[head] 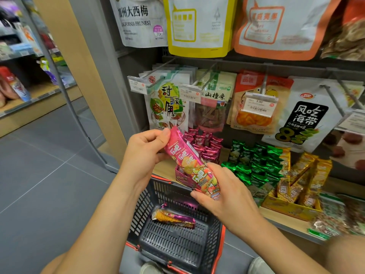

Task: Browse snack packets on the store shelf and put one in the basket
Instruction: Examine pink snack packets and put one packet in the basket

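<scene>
left hand and right hand are each gripping one end of the tilted pink snack packet, fingers curled round it; below them the basket is lying open, shelf just beyond.

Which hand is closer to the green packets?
Right. The right hand holds the pink packet by its lower end, just left of the green packets; the left hand grips its upper end, farther left.

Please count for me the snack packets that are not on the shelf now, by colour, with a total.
Pink: 1, the pink packet held by the left hand and the right hand.
Purple and orange: 1, the purple packet lying in the basket.
Total: 2.
</scene>
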Tool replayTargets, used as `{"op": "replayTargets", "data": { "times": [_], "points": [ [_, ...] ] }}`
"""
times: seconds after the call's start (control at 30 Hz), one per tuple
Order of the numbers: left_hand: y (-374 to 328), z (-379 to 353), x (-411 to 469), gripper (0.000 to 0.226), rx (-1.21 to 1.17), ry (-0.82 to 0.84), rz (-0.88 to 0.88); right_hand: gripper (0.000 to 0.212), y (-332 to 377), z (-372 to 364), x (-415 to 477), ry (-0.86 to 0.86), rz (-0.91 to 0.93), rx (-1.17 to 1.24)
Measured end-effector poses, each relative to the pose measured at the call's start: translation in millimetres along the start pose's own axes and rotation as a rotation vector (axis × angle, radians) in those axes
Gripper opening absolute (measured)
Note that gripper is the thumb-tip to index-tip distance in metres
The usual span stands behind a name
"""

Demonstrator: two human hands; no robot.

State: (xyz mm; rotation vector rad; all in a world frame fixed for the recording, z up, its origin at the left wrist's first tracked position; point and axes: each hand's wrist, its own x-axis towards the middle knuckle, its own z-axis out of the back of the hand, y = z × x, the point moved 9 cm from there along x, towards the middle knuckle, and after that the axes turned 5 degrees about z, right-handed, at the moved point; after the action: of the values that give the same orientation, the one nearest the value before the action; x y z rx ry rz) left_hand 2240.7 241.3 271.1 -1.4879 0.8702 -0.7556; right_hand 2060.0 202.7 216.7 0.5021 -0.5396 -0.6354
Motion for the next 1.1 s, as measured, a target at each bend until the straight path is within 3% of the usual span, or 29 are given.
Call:
{"op": "replayTargets", "data": {
  "times": [0.1, 0.27, 0.37, 0.43, 0.5, 0.6, 0.67, 0.87, 1.0, 1.1],
  "points": [
    [2, 5, 1, 0.032, -0.062, -0.082, -0.003, 0.064, 1, -4, 2, 0.05, 0.02, 0.064],
    [0, 10, 3, 0.024, -0.069, -0.125, -0.04, 0.069, 5, -15, 1, 0.215, 0.032, 0.18],
    [-6, 5, 3, 0.026, -0.059, -0.01, -0.071, 0.07, 5, -12, 1, 0.198, 0.033, 0.125],
    [-10, 1, 2, 0.034, 0.083, 0.027, -0.107, 0.07, 5, -8, 0, 0.174, 0.039, 0.062],
    [-10, 3, 0, 0.031, 0.234, -0.035, -0.132, 0.07, 5, -6, -1, 0.15, 0.051, -0.02],
    [-9, 8, 1, 0.01, 0.238, -0.148, -0.148, 0.065, 5, -3, 0, 0.108, 0.083, -0.057],
    [-9, 12, 2, 0.02, 0.188, -0.192, -0.154, 0.056, 4, -4, 1, 0.111, 0.086, 0.018],
    [-3, 21, 5, 0.029, -0.108, -0.215, -0.126, 0.035, -4, -16, 0, 0.177, -0.066, 0.562],
    [2, 16, 8, 0.015, -0.18, -0.181, -0.114, 0.033, -1, -8, 0, 0.084, -0.074, 0.55],
    [13, 10, 11, 0.038, -0.191, -0.189, -0.042, 0.033, 1, -3, 1, 0.019, -0.08, 0.545]
  ]
}}
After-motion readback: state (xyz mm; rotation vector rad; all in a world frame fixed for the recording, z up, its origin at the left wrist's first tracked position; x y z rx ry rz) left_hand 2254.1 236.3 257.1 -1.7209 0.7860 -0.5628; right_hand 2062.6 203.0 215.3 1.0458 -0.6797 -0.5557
